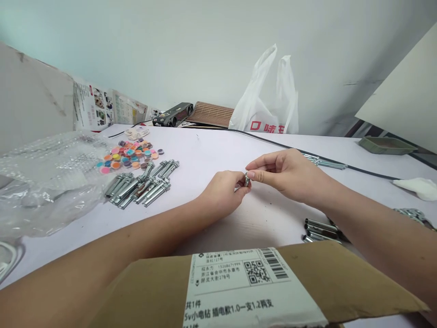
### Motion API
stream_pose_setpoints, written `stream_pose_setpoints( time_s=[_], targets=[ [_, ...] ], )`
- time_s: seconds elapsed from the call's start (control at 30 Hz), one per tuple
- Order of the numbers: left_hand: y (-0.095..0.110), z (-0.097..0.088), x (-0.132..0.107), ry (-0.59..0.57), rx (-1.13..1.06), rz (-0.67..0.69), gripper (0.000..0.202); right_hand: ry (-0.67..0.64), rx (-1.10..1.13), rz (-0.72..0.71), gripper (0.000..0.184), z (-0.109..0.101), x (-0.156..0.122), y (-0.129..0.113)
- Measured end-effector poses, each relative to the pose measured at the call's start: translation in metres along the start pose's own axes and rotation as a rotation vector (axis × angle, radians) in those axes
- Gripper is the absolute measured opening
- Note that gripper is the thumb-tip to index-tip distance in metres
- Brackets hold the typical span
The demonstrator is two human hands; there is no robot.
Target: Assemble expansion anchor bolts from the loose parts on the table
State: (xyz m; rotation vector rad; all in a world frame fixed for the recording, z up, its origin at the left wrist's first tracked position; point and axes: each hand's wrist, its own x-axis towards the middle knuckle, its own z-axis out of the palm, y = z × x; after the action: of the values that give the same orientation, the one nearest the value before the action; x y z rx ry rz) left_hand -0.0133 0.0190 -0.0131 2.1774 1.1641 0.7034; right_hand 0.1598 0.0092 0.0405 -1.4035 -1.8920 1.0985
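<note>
Both my hands meet over the middle of the white table (211, 150). My left hand (223, 191) is closed around a small metal bolt (247, 180), of which only the end shows between the fingertips. My right hand (283, 173) pinches the same bolt end with thumb and forefinger, possibly on a nut there. A pile of several silver expansion bolts (141, 183) lies to the left of my hands. Behind that pile sits a heap of colourful round discs (129, 155).
A cardboard box with a shipping label (246, 282) lies close in front. Metal sleeves (319, 230) rest at the right, more bolts (324, 161) farther back. Crumpled clear plastic (44, 177) covers the left. A white bag (269, 105), a black cable (341, 159) and a green tray (385, 145) are behind.
</note>
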Motion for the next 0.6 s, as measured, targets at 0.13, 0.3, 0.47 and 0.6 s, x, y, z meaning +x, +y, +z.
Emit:
stream_pose_setpoints(
  time_s=[0.13, 0.3, 0.47, 0.6],
  targets=[
    [0.0, 0.0, 0.0, -0.008, -0.005, -0.012, 0.014, -0.017, 0.117, 0.041, 0.025, -0.001, -0.004, -0.004],
    [0.004, -0.002, -0.001, -0.006, -0.052, -0.053, 0.013, 0.103, 0.03, 0.034, 0.026, -0.017, -0.008, -0.004],
    [0.002, -0.003, -0.001, -0.023, -0.092, -0.072, 0.013, 0.105, 0.105, 0.195, 0.025, -0.048, -0.008, 0.006],
    [-0.002, -0.003, -0.001, -0.036, -0.11, -0.062, 0.015, 0.199, 0.255, 0.303, 0.022, -0.062, -0.005, 0.016]
  ],
)
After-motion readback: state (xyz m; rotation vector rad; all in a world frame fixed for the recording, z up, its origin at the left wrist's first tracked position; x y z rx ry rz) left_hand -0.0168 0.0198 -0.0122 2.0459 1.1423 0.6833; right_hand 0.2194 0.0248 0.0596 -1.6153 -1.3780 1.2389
